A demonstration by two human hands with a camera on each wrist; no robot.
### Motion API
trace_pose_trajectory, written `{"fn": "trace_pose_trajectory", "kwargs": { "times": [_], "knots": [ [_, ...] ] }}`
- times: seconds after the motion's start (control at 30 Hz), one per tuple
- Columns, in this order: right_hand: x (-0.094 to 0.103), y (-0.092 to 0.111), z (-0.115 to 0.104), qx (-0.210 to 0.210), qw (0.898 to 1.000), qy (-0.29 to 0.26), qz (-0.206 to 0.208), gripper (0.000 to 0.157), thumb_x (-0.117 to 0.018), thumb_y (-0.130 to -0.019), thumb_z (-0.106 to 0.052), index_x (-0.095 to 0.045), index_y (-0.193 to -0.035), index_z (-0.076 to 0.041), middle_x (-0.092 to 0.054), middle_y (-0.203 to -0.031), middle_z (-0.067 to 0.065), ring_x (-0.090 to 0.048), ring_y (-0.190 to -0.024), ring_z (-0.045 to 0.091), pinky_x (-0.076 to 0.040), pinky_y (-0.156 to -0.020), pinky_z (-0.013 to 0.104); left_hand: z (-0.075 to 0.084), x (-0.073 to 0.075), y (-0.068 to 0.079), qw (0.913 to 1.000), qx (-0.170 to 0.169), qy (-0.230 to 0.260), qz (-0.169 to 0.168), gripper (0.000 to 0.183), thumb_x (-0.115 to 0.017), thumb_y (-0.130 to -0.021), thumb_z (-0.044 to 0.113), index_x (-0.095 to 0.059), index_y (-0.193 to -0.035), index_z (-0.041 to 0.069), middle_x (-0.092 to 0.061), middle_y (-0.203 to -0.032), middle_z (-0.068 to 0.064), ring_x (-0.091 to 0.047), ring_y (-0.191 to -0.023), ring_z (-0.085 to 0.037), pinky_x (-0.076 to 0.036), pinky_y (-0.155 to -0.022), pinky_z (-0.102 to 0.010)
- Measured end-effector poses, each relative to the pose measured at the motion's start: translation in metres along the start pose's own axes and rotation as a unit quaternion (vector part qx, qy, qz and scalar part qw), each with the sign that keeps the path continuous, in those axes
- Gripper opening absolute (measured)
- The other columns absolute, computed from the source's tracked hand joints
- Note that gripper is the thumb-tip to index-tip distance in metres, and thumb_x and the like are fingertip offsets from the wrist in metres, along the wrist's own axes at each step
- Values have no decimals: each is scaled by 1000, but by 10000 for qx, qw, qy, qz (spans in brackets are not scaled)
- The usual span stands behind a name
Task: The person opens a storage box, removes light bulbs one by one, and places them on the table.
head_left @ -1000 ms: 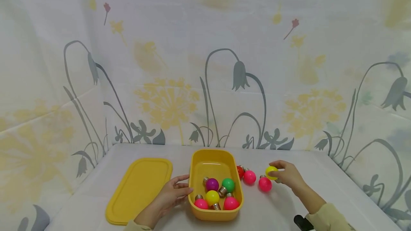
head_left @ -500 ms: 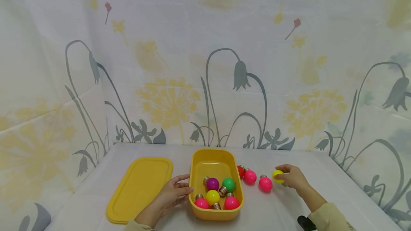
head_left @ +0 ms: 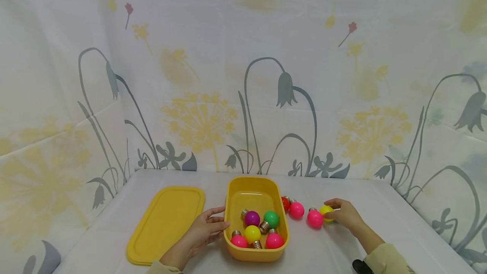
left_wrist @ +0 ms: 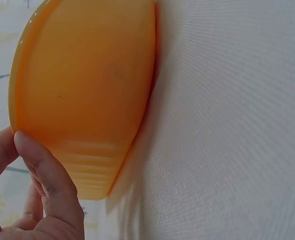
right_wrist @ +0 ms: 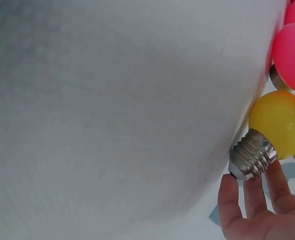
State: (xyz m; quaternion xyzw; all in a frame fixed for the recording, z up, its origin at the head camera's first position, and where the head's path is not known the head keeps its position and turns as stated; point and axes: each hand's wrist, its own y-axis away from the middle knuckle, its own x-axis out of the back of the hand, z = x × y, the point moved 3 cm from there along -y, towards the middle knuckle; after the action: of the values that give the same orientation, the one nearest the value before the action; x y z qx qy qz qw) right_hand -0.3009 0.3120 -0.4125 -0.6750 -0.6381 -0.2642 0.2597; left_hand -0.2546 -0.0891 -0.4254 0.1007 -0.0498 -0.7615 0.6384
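Note:
My left hand [head_left: 203, 231] pinches the left rim of a yellow plastic box [head_left: 256, 256], as the left wrist view also shows with the thumb at the box's edge [left_wrist: 13, 100]. Inside the box lie a purple light bulb [head_left: 252, 218], a green one [head_left: 271, 219], a yellow one [head_left: 252, 234] and two pink ones. To the right of the box, my right hand [head_left: 348, 215] holds another yellow light bulb [head_left: 326, 212] between thumb and fingers. Its metal screw base [right_wrist: 252, 155] sits low by the cloth in the right wrist view, close beside a pink bulb [head_left: 315, 219].
A flat yellow lid [head_left: 167, 225] lies on the white cloth to the left of the box. Against the box's right side are a red bulb [head_left: 285, 203] and a pink bulb [head_left: 296, 210]. A flower-printed curtain [head_left: 243, 75] hangs behind the table.
The right hand carried the yellow bulb slightly right and down, then back left beside the pink bulb. The left hand and the box have stayed put.

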Motion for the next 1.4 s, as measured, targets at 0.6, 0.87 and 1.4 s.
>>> {"fn": "trace_pose_trajectory", "kwargs": {
  "times": [0.6,0.87,1.4],
  "knots": [
    [12,3,-4,-99,9996,123,-248,49,-73,-78,-15,-53,-117,6,-54,-110,26,-52,-96,35,-46,-78,50,0,-1,0,10000,33,7,8,61,-70,-83,11,-40,-135,-3,-56,-101,-12,-58,-74,-17,-53,-70,-28],
    [18,7,-18,53,9995,1,-327,50,-72,-78,-15,-52,-118,7,-52,-112,28,-53,-95,34,-47,-79,48,0,-1,0,10000,76,-4,36,61,-71,-83,11,-41,-135,-2,-57,-102,-13,-58,-74,-18,-53,-70,-28],
    [-3,10,-68,433,9983,-240,-312,42,-75,-76,-9,-57,-112,2,-56,-109,23,-56,-95,32,-53,-76,40,2,-1,1,10000,71,-21,60,60,-70,-83,11,-41,-135,-2,-56,-101,-12,-58,-74,-17,-53,-70,-28]
  ]
}}
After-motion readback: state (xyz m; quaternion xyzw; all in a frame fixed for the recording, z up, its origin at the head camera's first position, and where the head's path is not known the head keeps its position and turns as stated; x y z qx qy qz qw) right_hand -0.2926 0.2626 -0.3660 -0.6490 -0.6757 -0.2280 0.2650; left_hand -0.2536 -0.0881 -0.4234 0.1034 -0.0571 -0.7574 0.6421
